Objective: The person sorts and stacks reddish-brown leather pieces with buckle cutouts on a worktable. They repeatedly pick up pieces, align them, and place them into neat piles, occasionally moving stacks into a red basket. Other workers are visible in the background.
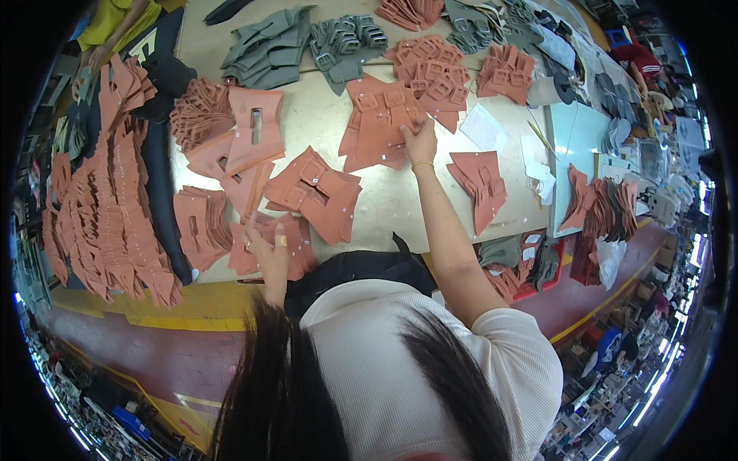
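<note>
My right hand, fingers bent, touches a smooth, flared, leather-like buckled stack just left of it, long axis roughly away from me; my left hand half-curls over reddish pieces; whether either grips, I cannot tell.

Note, ref. your R hand: white paper sheet, near, to R; lt.-blue board, farther R; red bin, to R, on your side; white plastic bag, beyond bin. Ref. your L hand: gry.-grn. stack, fwd., well apart; co-worker in yellow top, far fwd.-L.
</note>
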Action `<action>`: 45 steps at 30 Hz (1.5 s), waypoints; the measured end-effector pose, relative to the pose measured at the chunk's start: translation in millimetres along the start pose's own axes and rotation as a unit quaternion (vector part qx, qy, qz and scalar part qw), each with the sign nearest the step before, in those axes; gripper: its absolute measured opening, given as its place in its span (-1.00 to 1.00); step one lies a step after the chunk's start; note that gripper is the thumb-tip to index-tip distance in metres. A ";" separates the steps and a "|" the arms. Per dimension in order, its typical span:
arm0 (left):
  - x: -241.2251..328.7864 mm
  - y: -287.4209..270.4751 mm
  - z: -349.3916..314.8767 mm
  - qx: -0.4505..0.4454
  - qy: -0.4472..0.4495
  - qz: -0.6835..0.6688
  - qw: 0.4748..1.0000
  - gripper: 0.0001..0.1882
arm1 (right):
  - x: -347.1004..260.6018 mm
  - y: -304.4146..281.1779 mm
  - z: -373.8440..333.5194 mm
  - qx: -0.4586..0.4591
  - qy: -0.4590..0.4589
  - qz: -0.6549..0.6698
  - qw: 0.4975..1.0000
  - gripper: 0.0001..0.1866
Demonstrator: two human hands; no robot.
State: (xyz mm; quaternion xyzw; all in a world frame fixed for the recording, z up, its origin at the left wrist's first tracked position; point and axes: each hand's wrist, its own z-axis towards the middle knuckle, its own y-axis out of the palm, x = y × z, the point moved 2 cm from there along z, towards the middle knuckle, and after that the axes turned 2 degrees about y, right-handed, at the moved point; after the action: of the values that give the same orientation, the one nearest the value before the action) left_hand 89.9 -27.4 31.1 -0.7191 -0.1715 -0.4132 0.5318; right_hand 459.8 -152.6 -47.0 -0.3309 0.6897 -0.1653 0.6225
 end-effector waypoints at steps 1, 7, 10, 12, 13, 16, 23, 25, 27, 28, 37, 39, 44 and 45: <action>1.5 -0.4 1.2 0.001 0.001 -0.001 1.000 -0.37 | -5.3 0.5 0.8 -0.021 0.002 -0.030 0.999 -0.60; 8.5 -0.5 3.2 0.012 0.026 -0.007 1.000 -0.37 | -18.4 10.9 -0.1 -0.045 -0.009 -0.072 0.996 -0.62; 7.9 0.5 2.5 0.016 0.040 0.012 0.999 -0.38 | -13.2 13.0 -0.7 -0.025 -0.017 -0.059 0.998 -0.64; 5.3 1.6 0.6 0.011 0.023 0.010 1.000 -0.39 | -11.1 12.8 -2.3 -0.017 -0.027 -0.055 0.998 -0.66; 3.4 2.6 -0.5 0.006 0.008 0.000 1.000 -0.39 | -11.3 12.8 -3.4 -0.024 -0.040 -0.043 0.998 -0.66; -2.3 5.3 -2.6 -0.008 -0.013 -0.012 1.000 -0.39 | -13.7 12.0 -7.1 -0.042 -0.033 -0.032 0.998 -0.66; -7.2 5.9 0.7 -0.012 -0.010 -0.043 0.999 -0.39 | -19.8 8.9 -10.6 -0.044 -0.045 -0.041 0.997 -0.64; -5.3 5.4 0.3 -0.007 0.003 -0.041 0.999 -0.39 | -19.7 9.6 -10.9 -0.037 -0.063 -0.043 0.996 -0.65; -4.1 5.4 -0.3 -0.006 0.002 -0.043 0.999 -0.40 | -19.9 10.9 -11.5 -0.023 -0.095 -0.054 0.994 -0.66; -4.1 5.5 -0.4 -0.008 -0.001 -0.045 0.999 -0.40 | -19.6 11.7 -11.5 -0.024 -0.097 -0.057 0.993 -0.66; -10.7 8.3 0.7 -0.013 0.030 -0.016 0.999 -0.40 | -12.2 14.1 -10.2 -0.034 -0.079 -0.064 0.994 -0.66; -10.8 8.4 0.9 -0.013 0.019 -0.023 0.999 -0.40 | -10.2 14.9 -9.3 -0.037 -0.070 -0.056 0.995 -0.67; -6.5 7.1 1.1 -0.005 0.017 -0.033 0.999 -0.39 | -7.1 16.6 -7.9 -0.036 -0.055 -0.061 0.996 -0.69; -6.0 7.2 1.1 -0.006 0.013 -0.024 1.000 -0.39 | -6.5 16.7 -7.8 -0.037 -0.050 -0.060 0.996 -0.70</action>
State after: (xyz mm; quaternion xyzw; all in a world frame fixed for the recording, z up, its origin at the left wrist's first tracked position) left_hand 91.6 -28.0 21.9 -0.7123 -0.1792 -0.4364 0.5196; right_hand 448.1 -137.7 -51.5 -0.4026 0.6421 -0.1598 0.6325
